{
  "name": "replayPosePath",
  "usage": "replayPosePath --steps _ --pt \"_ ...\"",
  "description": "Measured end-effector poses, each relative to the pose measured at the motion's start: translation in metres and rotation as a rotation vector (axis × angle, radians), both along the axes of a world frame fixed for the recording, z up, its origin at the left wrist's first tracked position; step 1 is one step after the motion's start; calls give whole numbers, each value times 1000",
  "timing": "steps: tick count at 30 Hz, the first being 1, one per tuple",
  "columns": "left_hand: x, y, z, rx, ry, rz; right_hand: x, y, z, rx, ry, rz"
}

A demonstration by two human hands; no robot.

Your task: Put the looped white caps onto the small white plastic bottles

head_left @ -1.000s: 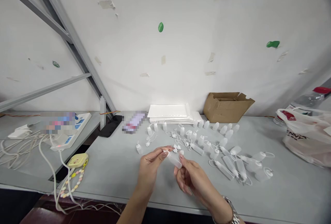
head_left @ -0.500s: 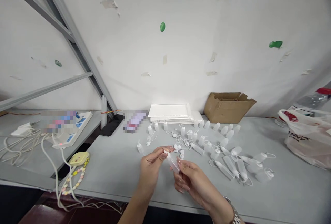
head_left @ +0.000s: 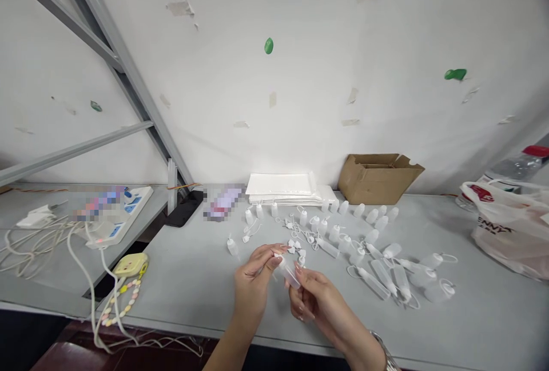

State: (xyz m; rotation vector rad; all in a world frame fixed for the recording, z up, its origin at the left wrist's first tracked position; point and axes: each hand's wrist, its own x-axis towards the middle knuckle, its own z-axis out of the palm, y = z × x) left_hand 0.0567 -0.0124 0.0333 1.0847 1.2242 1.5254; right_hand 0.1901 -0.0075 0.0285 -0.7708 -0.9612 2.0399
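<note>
Between my two hands, above the front of the grey table, is a small translucent squeeze bottle [head_left: 290, 274], tilted. My left hand [head_left: 256, 274] pinches its white cap end with thumb and fingers. Wrapped round the bottle's lower body is my right hand [head_left: 312, 294]. Just behind the hands lie loose white caps [head_left: 294, 247] and tethered caps [head_left: 309, 236]. One capped bottle [head_left: 232, 246] stands to the left of my left hand. To the right, several similar bottles [head_left: 373, 282] lie on their sides, some with looped cap straps.
Uncapped bottles [head_left: 381, 222] stand in the back right, before a cardboard box [head_left: 377, 182]. White flat packs [head_left: 281, 185] are stacked by the wall. A plastic bag [head_left: 510, 234] sits far right. On the left are a black phone [head_left: 184, 209], a power strip [head_left: 124, 219], cables and a yellow case [head_left: 131, 264].
My left fingers have shifted slightly at the cap end of the bottle. Both hands and the bottle stay in nearly the same place.
</note>
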Motion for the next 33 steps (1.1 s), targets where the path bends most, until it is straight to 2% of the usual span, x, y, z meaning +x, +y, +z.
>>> replayPosePath --steps 3,5,8,10,12,14,20,28,33 --pt "0 2 -3 -74 -104 2 2 0 5 4 -8 -54" --pt "-1 4 -2 -156 -274 -43 5 0 10 45 -31 -101" --pt "-4 7 4 -359 -583 -236 9 0 15 94 -54 -138" --pt "-6 8 8 -456 -718 -357 11 0 16 124 -87 -151" --pt "-7 7 11 -459 -797 -391 12 0 15 163 -146 -175" --pt "-9 6 13 -418 -849 -359 13 1 13 201 -226 -212" --pt "-12 4 17 -350 -870 -260 16 0 11 313 -426 -236" --pt "-12 -2 23 -284 -751 -246 15 -5 10 392 -594 -205" --pt "-14 -3 21 -280 -725 -269 16 -8 12 377 -579 -216"
